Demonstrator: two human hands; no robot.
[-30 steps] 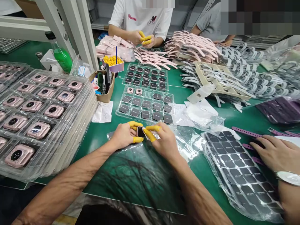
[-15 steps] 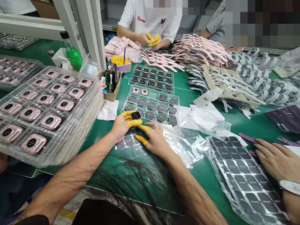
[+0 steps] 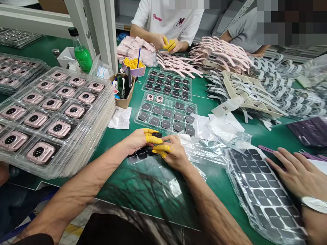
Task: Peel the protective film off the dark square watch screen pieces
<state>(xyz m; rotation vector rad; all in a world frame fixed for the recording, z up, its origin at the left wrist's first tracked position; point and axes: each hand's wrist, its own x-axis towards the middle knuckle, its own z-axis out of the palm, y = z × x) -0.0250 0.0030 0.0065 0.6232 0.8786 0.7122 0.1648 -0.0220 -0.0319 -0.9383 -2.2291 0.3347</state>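
Observation:
My left hand, yellow finger cots on its fingertips, is closed around a smartwatch body; only part of its dark face shows between the fingers. Close beside it, my right hand also wears yellow cots. Its thumb and finger pinch the upper edge of a clear sheet of dark square stickers with pale print. The sheet's clear part slopes down over the green table. Just beyond my hands lies a clear tray with two pink watch bodies and several pieces covered by dark squares.
Stacked trays of pink watches rise at left. A cardboard box and a green bottle stand behind. Bagged sticker sheets lie at right beside another person's hand. Pink straps are piled across the table.
My left hand has tilted the watch, so less of its face shows. My right thumb and finger have closed on the sticker sheet, which is now raised at its upper edge.

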